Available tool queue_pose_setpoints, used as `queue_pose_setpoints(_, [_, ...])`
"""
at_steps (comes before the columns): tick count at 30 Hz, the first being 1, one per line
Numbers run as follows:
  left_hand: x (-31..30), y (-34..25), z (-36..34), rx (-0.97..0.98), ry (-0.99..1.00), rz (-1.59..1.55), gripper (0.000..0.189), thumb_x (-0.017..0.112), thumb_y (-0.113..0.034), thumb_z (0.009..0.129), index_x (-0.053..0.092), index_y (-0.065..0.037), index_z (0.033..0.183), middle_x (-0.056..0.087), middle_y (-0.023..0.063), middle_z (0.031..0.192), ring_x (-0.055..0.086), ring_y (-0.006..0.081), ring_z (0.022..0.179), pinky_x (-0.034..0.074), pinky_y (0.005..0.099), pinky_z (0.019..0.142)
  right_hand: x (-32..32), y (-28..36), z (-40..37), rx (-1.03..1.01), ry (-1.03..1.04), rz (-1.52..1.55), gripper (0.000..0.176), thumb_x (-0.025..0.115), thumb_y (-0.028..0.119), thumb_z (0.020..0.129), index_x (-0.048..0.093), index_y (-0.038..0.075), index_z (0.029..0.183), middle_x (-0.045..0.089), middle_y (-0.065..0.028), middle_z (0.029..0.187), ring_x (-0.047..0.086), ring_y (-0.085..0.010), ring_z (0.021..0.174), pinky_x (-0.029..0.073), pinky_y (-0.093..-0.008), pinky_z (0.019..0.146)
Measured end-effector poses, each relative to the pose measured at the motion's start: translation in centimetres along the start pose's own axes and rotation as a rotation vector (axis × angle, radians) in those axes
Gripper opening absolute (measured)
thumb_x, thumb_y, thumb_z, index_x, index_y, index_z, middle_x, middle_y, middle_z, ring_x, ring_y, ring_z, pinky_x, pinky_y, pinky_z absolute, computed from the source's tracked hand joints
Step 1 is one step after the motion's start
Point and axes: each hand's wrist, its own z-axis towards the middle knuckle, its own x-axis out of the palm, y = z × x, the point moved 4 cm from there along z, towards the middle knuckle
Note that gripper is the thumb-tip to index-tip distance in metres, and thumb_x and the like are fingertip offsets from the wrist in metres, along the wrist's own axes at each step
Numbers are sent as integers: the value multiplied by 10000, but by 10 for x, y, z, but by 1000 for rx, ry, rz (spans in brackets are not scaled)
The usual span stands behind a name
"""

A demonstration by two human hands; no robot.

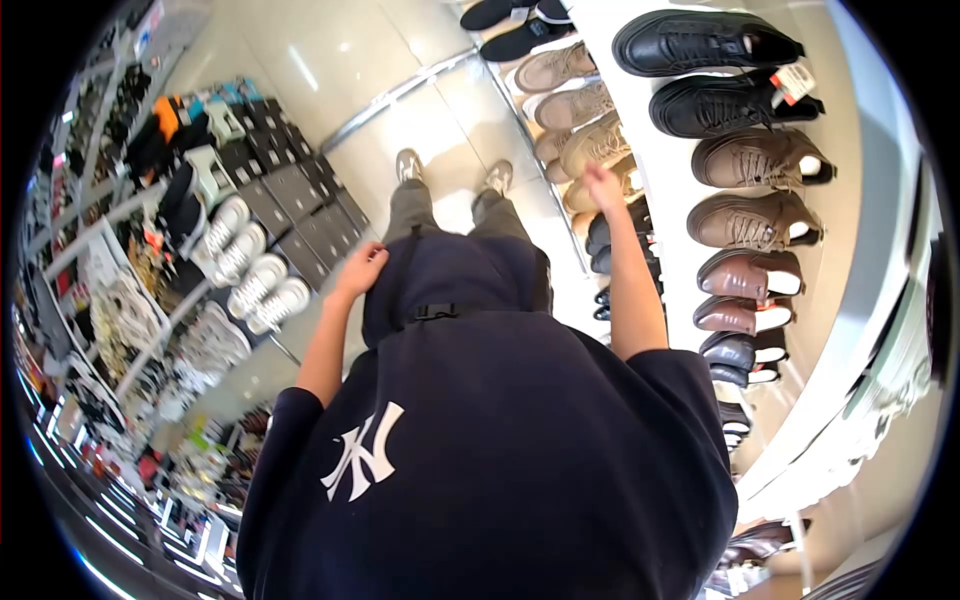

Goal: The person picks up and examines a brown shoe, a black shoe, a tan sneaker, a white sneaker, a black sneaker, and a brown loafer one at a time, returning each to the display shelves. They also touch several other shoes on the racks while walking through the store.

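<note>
My left hand [364,266] hangs at the left side of my waist, against the dark navy cloth. Its fingers are loosely bent and a little apart, and nothing shows in them. On the other side, my right hand [603,188] is held out over the lower shelf of shoes with its fingers curled in and no item visible in them. It overlaps a tan lace-up shoe [590,143] in this view. More beige lace-up shoes [575,105] sit in a row just ahead of that hand.
A white upper shelf [655,190] on my right carries black lace-up shoes [710,42], brown lace-ups [755,160] and reddish-brown shoes [745,272]. To my left stand stacked grey shoeboxes [290,215] and white sneakers [240,255]. My feet are on glossy floor tiles [450,125].
</note>
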Motion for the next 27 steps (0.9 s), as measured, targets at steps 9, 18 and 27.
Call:
queue_pose_setpoints(9, [-108, -35, 87, 334, 99, 134, 369, 510, -301, 858, 577, -12, 1077, 634, 180, 945, 604, 261, 899, 456, 339, 806, 127, -56, -147, 288, 17, 109, 298, 558, 291, 808, 637, 62, 982, 648, -63, 799, 635, -161, 614, 483, -293, 501])
queue_pose_setpoints(18, [-186, 54, 167, 302, 54, 79, 318, 500, -273, 852, 614, -4, 976, 614, 85, 753, 583, 158, 705, 466, 296, 652, 247, -20, -168, 196, 163, -91, 397, 660, 293, 725, 632, -7, 983, 633, -216, 1014, 611, -315, 955, 474, -382, 804])
queue_pose_setpoints(27, [-157, 184, 194, 93, 133, 16, 377, 509, -292, 805, 628, -1, 1014, 645, 197, 954, 619, 296, 930, 465, 369, 816, 177, 149, -110, 115, 167, -389, 331, 588, 273, 747, 657, 89, 1014, 638, -179, 1025, 593, -330, 989, 463, -382, 865])
